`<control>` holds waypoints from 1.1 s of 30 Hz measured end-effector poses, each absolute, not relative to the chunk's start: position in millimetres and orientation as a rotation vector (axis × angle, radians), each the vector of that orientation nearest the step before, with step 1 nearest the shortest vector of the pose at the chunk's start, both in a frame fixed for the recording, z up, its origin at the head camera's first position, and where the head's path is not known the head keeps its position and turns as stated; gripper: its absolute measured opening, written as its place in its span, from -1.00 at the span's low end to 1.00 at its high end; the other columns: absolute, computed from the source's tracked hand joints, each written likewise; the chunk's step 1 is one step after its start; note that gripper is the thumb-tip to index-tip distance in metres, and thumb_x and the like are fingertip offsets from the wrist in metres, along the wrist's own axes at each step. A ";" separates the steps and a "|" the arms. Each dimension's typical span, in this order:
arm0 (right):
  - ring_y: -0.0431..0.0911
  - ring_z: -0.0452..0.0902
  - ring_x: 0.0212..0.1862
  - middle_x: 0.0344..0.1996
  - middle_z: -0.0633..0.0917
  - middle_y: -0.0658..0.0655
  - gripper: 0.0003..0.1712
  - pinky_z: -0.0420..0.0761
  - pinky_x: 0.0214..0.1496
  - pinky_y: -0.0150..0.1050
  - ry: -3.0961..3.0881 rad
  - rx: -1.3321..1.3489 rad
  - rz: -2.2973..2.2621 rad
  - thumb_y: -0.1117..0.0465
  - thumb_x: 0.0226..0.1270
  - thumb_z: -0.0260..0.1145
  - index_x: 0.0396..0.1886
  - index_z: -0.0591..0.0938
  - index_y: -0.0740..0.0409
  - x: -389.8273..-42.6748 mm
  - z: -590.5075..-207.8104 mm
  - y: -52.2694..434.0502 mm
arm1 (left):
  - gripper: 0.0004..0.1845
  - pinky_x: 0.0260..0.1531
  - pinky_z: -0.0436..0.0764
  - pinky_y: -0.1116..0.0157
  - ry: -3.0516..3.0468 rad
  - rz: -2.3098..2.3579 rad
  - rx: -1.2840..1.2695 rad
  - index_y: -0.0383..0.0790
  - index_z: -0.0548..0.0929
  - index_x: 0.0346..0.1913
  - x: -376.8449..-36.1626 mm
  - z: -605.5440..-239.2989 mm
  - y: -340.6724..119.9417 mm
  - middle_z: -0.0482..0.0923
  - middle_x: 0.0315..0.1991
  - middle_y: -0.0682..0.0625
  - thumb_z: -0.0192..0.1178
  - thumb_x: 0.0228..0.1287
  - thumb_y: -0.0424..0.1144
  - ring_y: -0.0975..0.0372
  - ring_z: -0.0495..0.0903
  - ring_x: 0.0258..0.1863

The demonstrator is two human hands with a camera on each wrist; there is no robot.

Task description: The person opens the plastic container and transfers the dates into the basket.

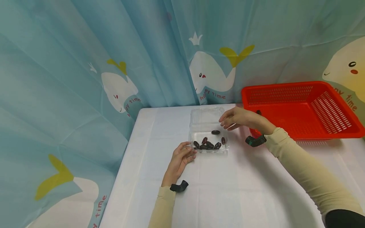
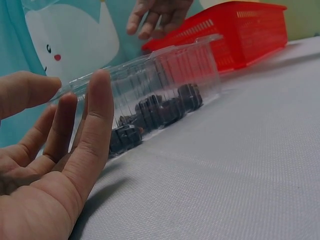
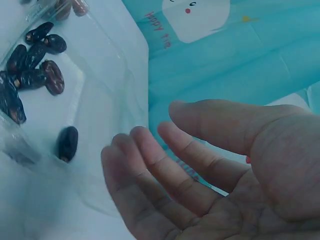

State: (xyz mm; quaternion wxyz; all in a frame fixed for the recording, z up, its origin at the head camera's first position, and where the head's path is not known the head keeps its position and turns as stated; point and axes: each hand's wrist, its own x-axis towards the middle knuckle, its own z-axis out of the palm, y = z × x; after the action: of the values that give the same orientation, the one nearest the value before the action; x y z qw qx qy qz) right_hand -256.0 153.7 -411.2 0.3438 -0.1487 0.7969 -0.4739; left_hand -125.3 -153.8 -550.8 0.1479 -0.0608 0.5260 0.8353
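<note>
Clear plastic clamshell box, lid open, on the white-clothed table. Dark oval dates clustered along the box's near edge; one lone dark date lies apart, nearer the box's middle. Left hand at the box's near left corner, fingers straight and relaxed, fingertips against the clear wall, gripping nothing. Right hand hovers over the box's far right edge, fingers loosely spread, empty. Red perforated plastic basket right of the box.

red basket, dark dates
</note>
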 end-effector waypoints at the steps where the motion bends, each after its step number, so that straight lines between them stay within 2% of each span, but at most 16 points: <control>1: 0.07 0.73 0.08 0.16 0.70 0.38 -0.54 0.67 0.32 0.10 2.069 -0.394 -1.222 0.21 0.53 0.26 0.28 0.55 0.40 -255.4 -413.8 151.8 | -0.57 -0.04 0.76 0.35 1.508 2.405 -0.176 -0.30 0.35 0.41 -125.2 -551.2 -154.0 0.60 -0.16 0.06 0.08 0.60 -0.36 0.24 0.75 -0.03; 7: 0.21 0.65 0.20 0.23 0.66 0.42 -0.53 0.66 0.34 0.09 2.045 -0.414 -1.208 0.22 0.53 0.23 0.29 0.54 0.42 -252.5 -430.5 140.6 | -0.57 -0.05 0.76 0.35 1.500 2.415 -0.167 -0.31 0.34 0.41 -124.9 -550.8 -153.7 0.60 -0.17 0.06 0.08 0.59 -0.38 0.24 0.75 -0.04; 11: 0.22 0.67 0.19 0.18 0.69 0.40 -0.55 0.67 0.34 0.08 2.047 -0.421 -1.216 0.22 0.53 0.25 0.25 0.57 0.44 -250.9 -441.0 130.4 | -0.58 -0.05 0.75 0.36 1.512 2.411 -0.169 -0.31 0.34 0.41 -124.7 -549.7 -153.3 0.60 -0.17 0.06 0.08 0.60 -0.38 0.25 0.75 -0.04; 18: 0.09 0.68 0.00 0.02 0.75 0.35 -0.61 0.73 0.26 -0.05 2.070 -0.426 -1.168 0.23 0.48 0.29 0.18 0.64 0.40 -246.8 -453.3 112.9 | -0.57 -0.05 0.76 0.35 1.513 2.408 -0.185 -0.30 0.34 0.42 -124.8 -549.8 -152.6 0.60 -0.16 0.06 0.07 0.60 -0.37 0.25 0.75 -0.04; 23: -0.03 0.64 -0.16 -0.21 0.76 0.23 -0.64 0.78 0.11 -0.11 2.080 -0.417 -1.145 0.31 0.42 0.26 0.13 0.65 0.42 -243.5 -460.0 103.4 | -0.56 -0.04 0.76 0.33 1.502 2.409 -0.183 -0.29 0.33 0.42 -125.2 -550.5 -152.8 0.60 -0.16 0.06 0.09 0.60 -0.35 0.23 0.75 -0.03; 27: -0.05 0.65 -0.22 -0.26 0.72 0.17 -0.66 0.80 0.06 -0.14 2.078 -0.393 -1.142 0.37 0.38 0.23 0.09 0.65 0.43 -241.8 -466.9 97.3 | -0.56 -0.05 0.76 0.33 1.499 2.409 -0.178 -0.29 0.34 0.42 -125.3 -550.4 -153.2 0.60 -0.16 0.06 0.10 0.59 -0.34 0.23 0.75 -0.03; 33: -0.10 0.68 -0.32 -0.32 0.74 0.17 -0.72 0.81 -0.10 -0.20 2.121 -0.412 -1.089 0.37 0.34 0.32 0.00 0.67 0.42 -240.0 -474.2 88.5 | -0.56 -0.04 0.76 0.33 1.503 2.404 -0.170 -0.30 0.33 0.43 -125.2 -551.0 -154.0 0.60 -0.16 0.06 0.08 0.61 -0.35 0.23 0.75 -0.02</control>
State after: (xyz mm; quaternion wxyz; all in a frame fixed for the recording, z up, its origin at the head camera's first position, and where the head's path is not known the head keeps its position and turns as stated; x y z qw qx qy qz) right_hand -240.0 88.5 -474.2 0.3532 -0.1594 0.8201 -0.4210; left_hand -125.2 -154.0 -551.0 0.1500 -0.0593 0.5232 0.8368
